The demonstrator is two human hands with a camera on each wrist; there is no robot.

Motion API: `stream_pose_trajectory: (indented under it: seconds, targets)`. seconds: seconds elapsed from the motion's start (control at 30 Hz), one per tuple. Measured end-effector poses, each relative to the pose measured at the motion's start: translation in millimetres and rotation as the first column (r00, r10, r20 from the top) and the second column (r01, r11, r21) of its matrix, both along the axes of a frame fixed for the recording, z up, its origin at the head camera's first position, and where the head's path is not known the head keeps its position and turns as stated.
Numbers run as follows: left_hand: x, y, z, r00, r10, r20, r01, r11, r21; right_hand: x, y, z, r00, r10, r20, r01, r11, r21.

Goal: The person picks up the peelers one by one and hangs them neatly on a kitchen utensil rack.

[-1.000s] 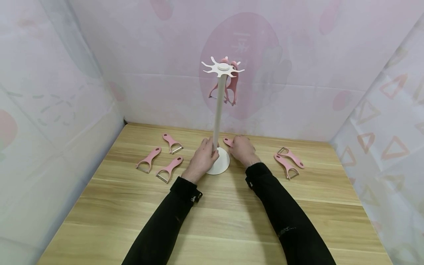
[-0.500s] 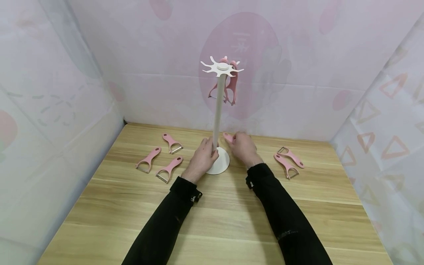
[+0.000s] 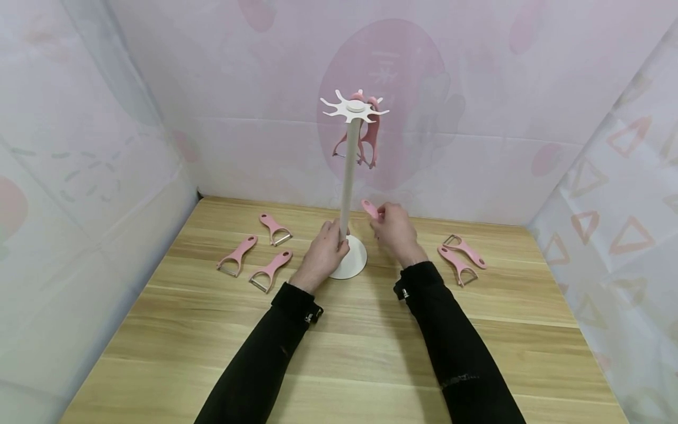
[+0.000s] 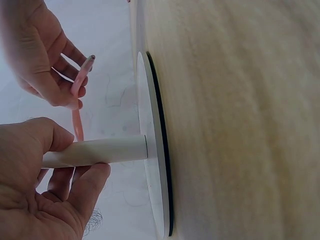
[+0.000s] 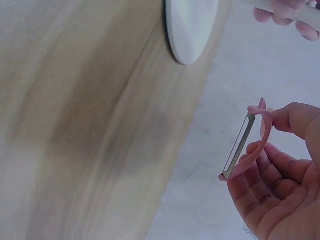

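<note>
A white stand rises from a round base [image 3: 356,266], its pole [image 3: 349,176] topped by a ring of curved hooks [image 3: 355,107]. My left hand [image 3: 324,252] grips the pole low down, thumb and fingers around it in the left wrist view. My right hand [image 3: 394,229], just right of the pole, pinches a pink peeler [image 5: 265,131] by its head. The handle [image 3: 369,207] points up and left, and the metal blade [image 5: 239,147] shows in the right wrist view. That peeler is raised off the table. Pink peelers [image 3: 372,138] hang from hooks at the back.
Left of the stand, three pink peelers lie on the wooden table [image 3: 339,353], one of them the nearest peeler [image 3: 271,271]. Two more lie at the right, one peeler [image 3: 458,265] close against the other. A white patterned sheet [image 3: 254,159] stands behind the table.
My right hand has lifted the peeler from the table beside the base, moving it slightly up and right. The left hand stays on the pole.
</note>
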State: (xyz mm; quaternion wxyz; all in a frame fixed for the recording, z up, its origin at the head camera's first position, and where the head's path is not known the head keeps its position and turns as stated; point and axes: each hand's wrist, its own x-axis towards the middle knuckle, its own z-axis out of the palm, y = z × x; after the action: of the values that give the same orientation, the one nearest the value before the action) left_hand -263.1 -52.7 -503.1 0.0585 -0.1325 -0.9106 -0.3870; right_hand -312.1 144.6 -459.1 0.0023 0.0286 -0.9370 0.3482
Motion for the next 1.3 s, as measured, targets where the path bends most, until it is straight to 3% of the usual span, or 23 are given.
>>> stream_pose_trajectory:
  seconds: [0.7,1.3]
  targets:
    - [0.1,0.2,-2.3,1.000,-0.002,-0.008,0.002,1.000,-0.001,11.2,8.3,29.8,0.980,-0.053,-0.193,0.041,0.997,-0.070]
    - [-0.8,-0.2,-3.0,1.000,-0.005,-0.014,0.004,1.000,-0.017,29.3,4.7,67.5,0.916,-0.123,-0.381,0.078,0.988,-0.130]
